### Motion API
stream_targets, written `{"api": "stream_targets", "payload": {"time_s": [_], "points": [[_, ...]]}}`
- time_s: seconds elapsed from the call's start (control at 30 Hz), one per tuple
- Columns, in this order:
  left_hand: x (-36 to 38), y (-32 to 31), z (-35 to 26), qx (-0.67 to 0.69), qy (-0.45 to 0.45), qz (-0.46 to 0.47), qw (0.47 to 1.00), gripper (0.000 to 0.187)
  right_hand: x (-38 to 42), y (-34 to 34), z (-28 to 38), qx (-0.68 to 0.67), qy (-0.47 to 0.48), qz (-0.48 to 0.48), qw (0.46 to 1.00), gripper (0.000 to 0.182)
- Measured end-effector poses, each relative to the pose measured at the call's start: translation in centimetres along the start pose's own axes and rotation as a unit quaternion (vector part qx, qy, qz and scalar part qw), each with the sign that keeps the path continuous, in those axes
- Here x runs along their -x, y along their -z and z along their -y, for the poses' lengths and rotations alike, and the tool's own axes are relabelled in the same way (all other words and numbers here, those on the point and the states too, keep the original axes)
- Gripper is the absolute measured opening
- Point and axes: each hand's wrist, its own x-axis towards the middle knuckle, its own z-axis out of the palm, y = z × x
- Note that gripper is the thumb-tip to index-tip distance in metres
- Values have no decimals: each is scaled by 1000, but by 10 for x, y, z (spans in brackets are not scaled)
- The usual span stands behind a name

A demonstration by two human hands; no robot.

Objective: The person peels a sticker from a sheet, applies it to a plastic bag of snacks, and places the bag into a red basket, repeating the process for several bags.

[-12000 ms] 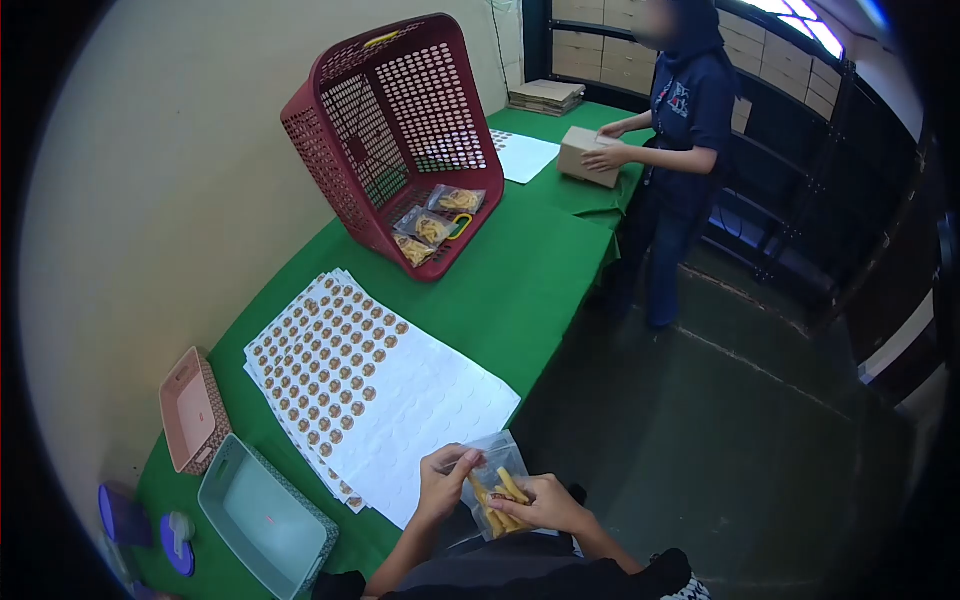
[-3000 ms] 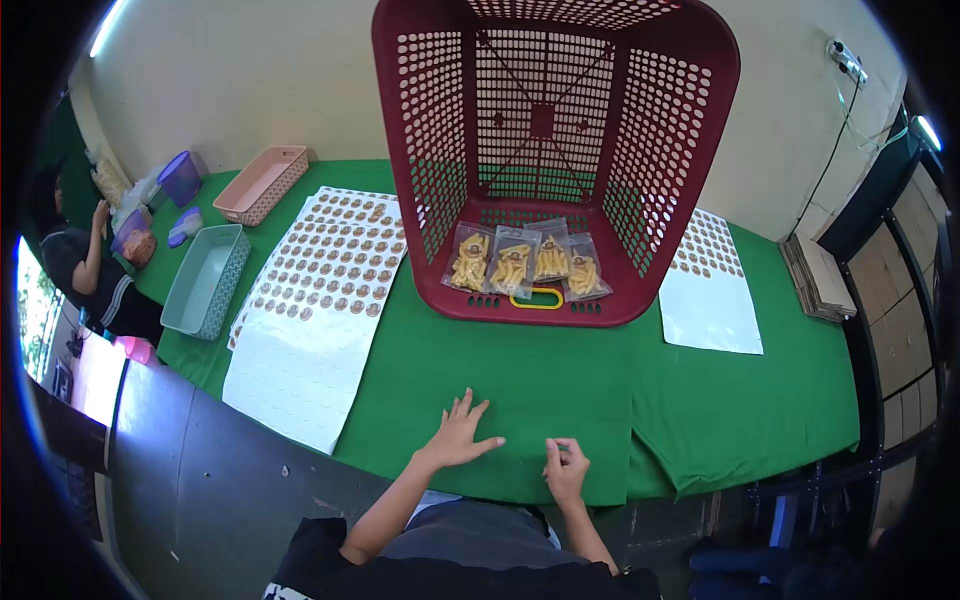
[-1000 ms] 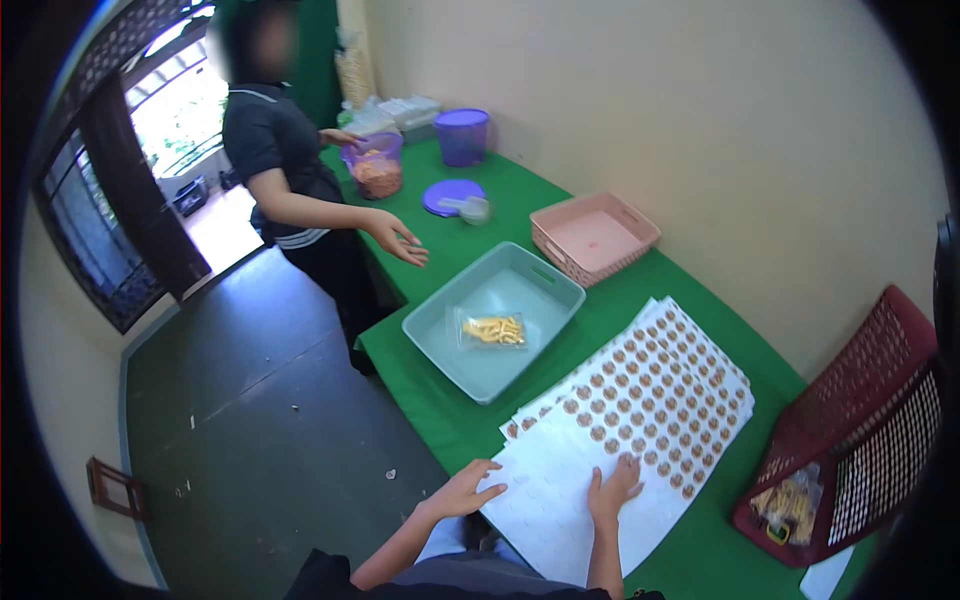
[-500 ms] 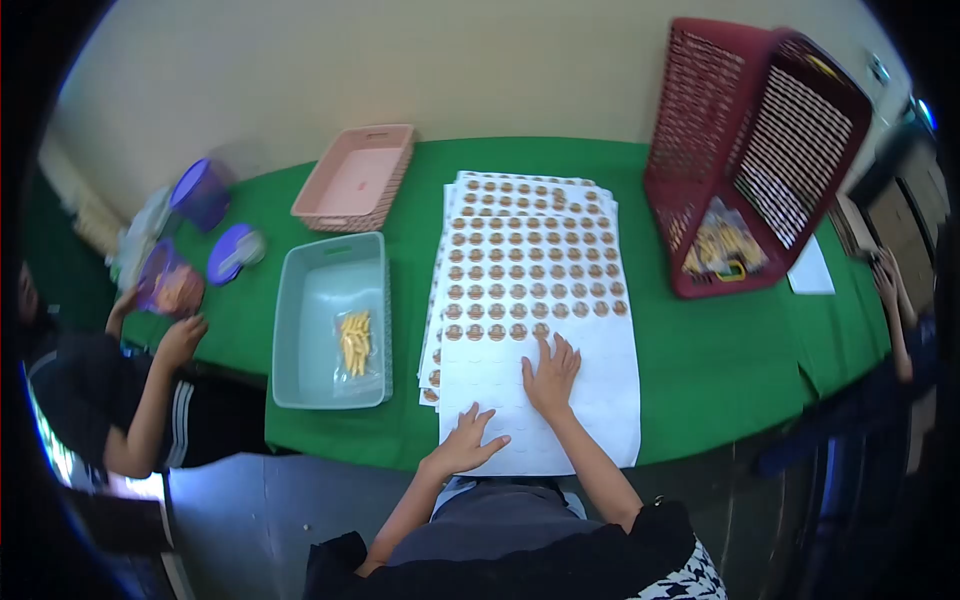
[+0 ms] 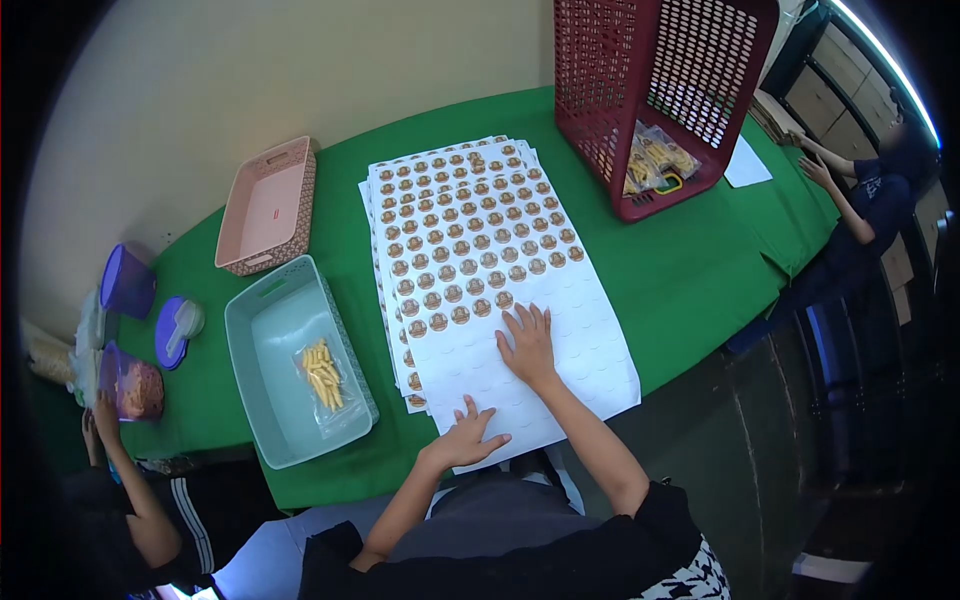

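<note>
A white sheet of round brown stickers (image 5: 470, 240) lies on top of a stack of similar sheets. Its near part is bare backing with faint cut outlines. My right hand (image 5: 527, 345) rests on that backing with fingers stretched out, its fingertips close to the last sticker of the nearest row. At the sheet's near edge, my left hand (image 5: 465, 437) lies with fingers spread, holding nothing. To the left stands a pale green basket (image 5: 262, 385) with a clear bag of yellow stick-shaped pieces (image 5: 322, 375) inside.
A pink basket (image 5: 262, 205) sits behind the green one. At the right, a maroon basket (image 5: 600, 120) stands on end with filled bags (image 5: 660, 155) inside. Purple tubs (image 5: 128, 283) and a purple lid (image 5: 170, 335) are at far left. One person works on each side.
My view has turned to the right, so the table appears rotated. Both hands stay on the sheet in nearly the same pose. The person at right shows more fully.
</note>
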Motion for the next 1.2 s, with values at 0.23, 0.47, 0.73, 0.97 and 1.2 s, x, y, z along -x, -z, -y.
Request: {"api": "stream_targets", "payload": {"time_s": [0.23, 0.47, 0.73, 0.97, 1.2], "points": [[-2, -8, 16, -30, -43, -4, 999, 75, 1, -3, 2, 42, 6, 3, 999, 36], [3, -4, 7, -30, -39, 8, 999, 74, 3, -2, 6, 77, 3, 16, 997, 38], [2, -9, 14, -24, -54, 2, 998, 75, 2, -2, 6, 86, -1, 29, 996, 41], [12, 2, 18, -6, -104, -3, 995, 67, -10, 1, 7, 94, -1, 25, 995, 55], [88, 89, 43, 301, -148, -370, 866, 37, -19, 9, 14, 77, -55, 27, 995, 64]]}}
